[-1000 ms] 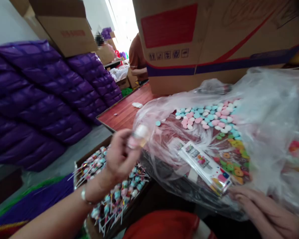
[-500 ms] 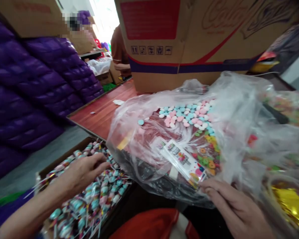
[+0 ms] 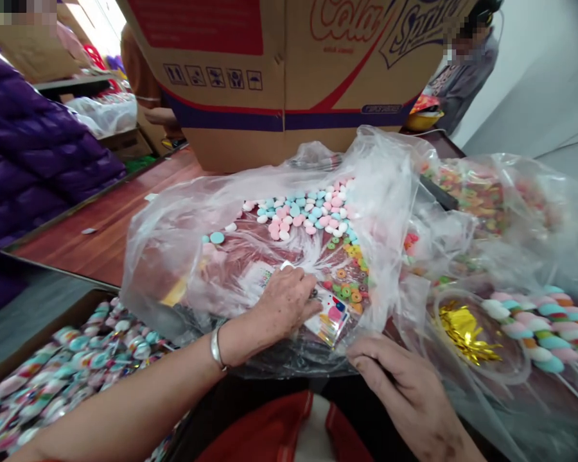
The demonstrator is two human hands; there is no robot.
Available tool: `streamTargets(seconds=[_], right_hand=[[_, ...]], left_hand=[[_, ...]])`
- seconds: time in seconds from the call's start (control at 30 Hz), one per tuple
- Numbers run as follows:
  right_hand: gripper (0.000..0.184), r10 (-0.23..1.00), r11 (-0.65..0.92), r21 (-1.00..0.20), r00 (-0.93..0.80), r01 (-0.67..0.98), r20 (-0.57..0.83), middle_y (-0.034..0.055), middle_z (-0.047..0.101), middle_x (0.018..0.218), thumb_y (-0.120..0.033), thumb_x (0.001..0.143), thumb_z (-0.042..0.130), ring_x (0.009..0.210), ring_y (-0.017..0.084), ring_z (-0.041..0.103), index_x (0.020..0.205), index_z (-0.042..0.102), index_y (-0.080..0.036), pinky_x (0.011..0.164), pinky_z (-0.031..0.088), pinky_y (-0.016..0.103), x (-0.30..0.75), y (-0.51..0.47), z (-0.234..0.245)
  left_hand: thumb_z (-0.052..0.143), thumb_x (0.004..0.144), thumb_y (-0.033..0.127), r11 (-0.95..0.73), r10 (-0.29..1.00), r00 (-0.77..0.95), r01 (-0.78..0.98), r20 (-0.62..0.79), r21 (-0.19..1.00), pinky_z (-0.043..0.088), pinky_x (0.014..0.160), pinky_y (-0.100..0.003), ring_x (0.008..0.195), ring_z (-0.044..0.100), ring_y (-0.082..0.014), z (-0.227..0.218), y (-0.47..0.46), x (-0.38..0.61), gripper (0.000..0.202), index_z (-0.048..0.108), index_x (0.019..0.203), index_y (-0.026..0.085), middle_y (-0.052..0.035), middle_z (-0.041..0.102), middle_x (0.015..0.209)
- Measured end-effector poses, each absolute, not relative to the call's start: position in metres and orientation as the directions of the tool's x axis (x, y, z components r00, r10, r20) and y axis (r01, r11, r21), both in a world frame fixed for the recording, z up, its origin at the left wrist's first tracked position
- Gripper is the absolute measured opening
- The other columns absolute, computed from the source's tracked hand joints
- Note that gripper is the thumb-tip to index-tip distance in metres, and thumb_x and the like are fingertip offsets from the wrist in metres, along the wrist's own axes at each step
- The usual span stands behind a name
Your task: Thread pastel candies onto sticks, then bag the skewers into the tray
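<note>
My left hand (image 3: 282,298), below a silver bracelet, rests over a small white printed packet (image 3: 334,314) with its fingers curled round the upper part. The packet's coloured lower end shows past the fingers. My right hand (image 3: 399,378) is closed in a pinch at the packet's clear lower end; the fingertips are partly hidden. Under both lies a clear plastic sheet (image 3: 144,237) spread on the table. Beside the packet are ring-shaped candies (image 3: 354,292), and beyond it pink, blue and white button-shaped candies (image 3: 293,212). Another packet (image 3: 255,279) lies partly behind my left hand.
A big cardboard box (image 3: 289,77) stands at the back. At left is a carton of twisted marshmallow lollipops (image 3: 77,366). A round tub of gold foil strips (image 3: 467,333) and large marshmallow sticks (image 3: 544,321) lie right. Purple wrapped stacks (image 3: 33,147) and two people are farther off.
My left hand has moved right from above the lollipop carton onto the packet. My right hand stays near the packet's lower end. The view has turned to the right.
</note>
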State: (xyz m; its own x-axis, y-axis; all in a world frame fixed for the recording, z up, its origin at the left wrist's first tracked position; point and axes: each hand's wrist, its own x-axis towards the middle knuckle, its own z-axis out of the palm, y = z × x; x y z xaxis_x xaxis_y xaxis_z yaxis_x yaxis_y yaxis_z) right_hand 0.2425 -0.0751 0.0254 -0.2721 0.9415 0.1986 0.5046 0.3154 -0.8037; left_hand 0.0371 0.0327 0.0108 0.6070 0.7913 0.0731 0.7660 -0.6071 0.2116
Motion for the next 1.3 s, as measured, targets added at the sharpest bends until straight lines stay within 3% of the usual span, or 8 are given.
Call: streamTargets(seconds=[0.27,0.53,0.67,0.83,0.97,1.1,1.2,1.3], right_hand=[[0.022,0.983,0.180,-0.858,-0.111,0.482,0.145,0.0000,0.070,0.080,-0.027,0.096,0.049,0.071,0.013,0.065,0.088,0.069,-0.022,0.068,0.053,0.019,0.235,-0.070,0.026],[0.042,0.992,-0.054,-0.943,0.129,0.328,-0.012,0.0077,0.066,0.101,-0.037,0.082,0.064,0.078,0.016,0.062,0.117,0.056,-0.015,0.070,0.054,0.028,0.217,-0.048,0.016],[0.016,0.994,0.007,-0.917,0.098,0.400,0.050,0.0007,0.062,0.081,-0.033,0.088,0.054,0.073,0.015,0.056,0.093,0.058,-0.018,0.068,0.048,0.026,0.212,-0.032,0.019],[0.024,0.991,0.073,-0.895,0.069,0.439,0.115,0.0006,0.063,0.078,-0.033,0.095,0.045,0.072,0.014,0.055,0.079,0.058,-0.019,0.067,0.044,0.025,0.221,-0.024,0.024],[0.022,0.983,0.149,-0.860,0.019,0.487,0.181,0.0000,0.060,0.076,-0.030,0.095,0.044,0.072,0.014,0.054,0.085,0.060,-0.019,0.067,0.041,0.025,0.227,-0.025,0.029],[0.032,0.981,0.169,-0.840,-0.005,0.516,0.195,-0.0031,0.045,0.064,-0.035,0.095,0.044,0.062,0.012,0.043,0.066,0.044,-0.021,0.058,0.034,0.025,0.232,-0.026,0.031],[0.037,0.990,0.138,-0.869,-0.040,0.475,0.135,-0.0044,0.038,0.061,-0.038,0.094,0.046,0.060,0.011,0.037,0.063,0.036,-0.022,0.055,0.030,0.024,0.235,-0.027,0.030],[0.018,0.995,0.095,-0.923,-0.071,0.373,0.074,-0.0046,0.047,0.067,-0.032,0.091,0.051,0.063,0.011,0.042,0.077,0.050,-0.021,0.058,0.033,0.022,0.237,-0.029,0.031]], left_hand=[[0.049,0.098,0.026,-0.634,0.768,0.631,0.729,0.105,0.258,0.043,0.078,-0.030,0.081,0.059,-0.0179,0.002,0.048,0.030,0.024,0.066,0.082,0.020,-0.0016,0.066,0.082],[0.047,0.097,0.022,-0.593,0.799,0.531,0.774,0.281,0.224,0.041,0.075,-0.037,0.076,0.057,-0.0231,0.023,0.029,0.041,0.029,0.062,0.072,0.017,-0.0062,0.065,0.073],[0.046,0.097,0.021,-0.677,0.703,0.586,0.724,0.404,0.129,0.041,0.074,-0.040,0.074,0.055,-0.0250,0.035,0.016,0.049,0.027,0.062,0.075,0.018,-0.0061,0.063,0.073],[0.056,0.093,0.033,-0.671,0.663,0.489,0.724,0.566,0.161,0.042,0.089,-0.049,0.105,0.054,-0.0358,0.050,0.016,0.052,0.033,0.058,0.111,0.005,-0.0226,0.063,0.113],[0.055,0.089,0.023,-0.625,0.769,0.587,0.610,0.253,0.487,0.045,0.079,-0.037,0.084,0.058,-0.0233,0.060,0.030,0.048,0.010,0.062,0.090,0.016,-0.0054,0.066,0.088],[0.060,0.086,0.028,-0.160,0.706,0.683,0.408,-0.184,0.899,0.035,0.057,-0.023,0.058,0.045,-0.0106,0.065,0.046,0.043,0.019,0.056,0.071,0.018,0.0073,0.050,0.062],[0.069,0.081,0.034,0.108,0.584,0.734,0.353,-0.347,0.929,0.034,0.056,-0.022,0.058,0.045,-0.0094,0.069,0.053,0.040,0.023,0.059,0.069,0.016,0.0067,0.053,0.062],[0.067,0.082,0.038,0.166,0.498,0.769,0.369,-0.400,0.915,0.036,0.057,-0.022,0.058,0.048,-0.0103,0.069,0.054,0.041,0.029,0.063,0.065,0.015,0.0032,0.058,0.061]])
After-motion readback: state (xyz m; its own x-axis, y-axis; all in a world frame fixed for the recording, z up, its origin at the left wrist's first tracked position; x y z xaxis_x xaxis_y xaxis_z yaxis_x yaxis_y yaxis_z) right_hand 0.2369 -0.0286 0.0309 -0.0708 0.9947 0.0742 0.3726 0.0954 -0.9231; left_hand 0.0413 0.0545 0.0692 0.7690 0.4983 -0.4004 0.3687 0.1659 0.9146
